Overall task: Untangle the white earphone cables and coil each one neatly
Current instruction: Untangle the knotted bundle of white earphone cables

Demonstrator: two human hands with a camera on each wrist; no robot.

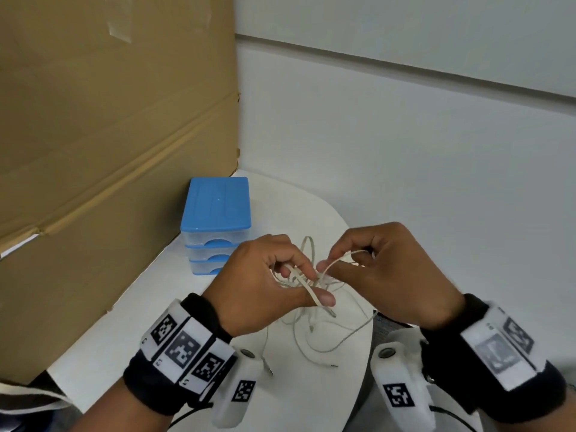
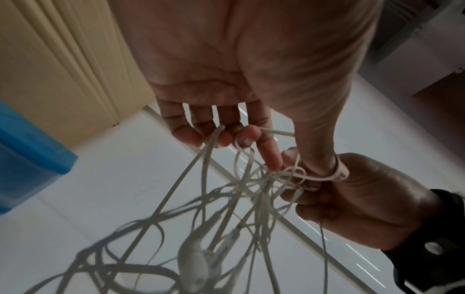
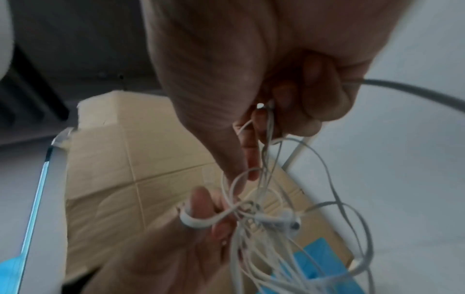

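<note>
Both hands hold the cables (image 1: 311, 294) above the counter (image 1: 327, 213) so loops hang free: left hand (image 1: 258, 285) hooks a flat strand over its thumb, right hand (image 1: 383, 275) pinches a thin one, teasing the knot apart.

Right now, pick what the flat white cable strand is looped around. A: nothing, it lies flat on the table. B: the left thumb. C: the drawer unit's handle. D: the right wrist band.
B: the flat strand of the earphone cables wraps over the left hand's thumb, beside the knot.
</note>
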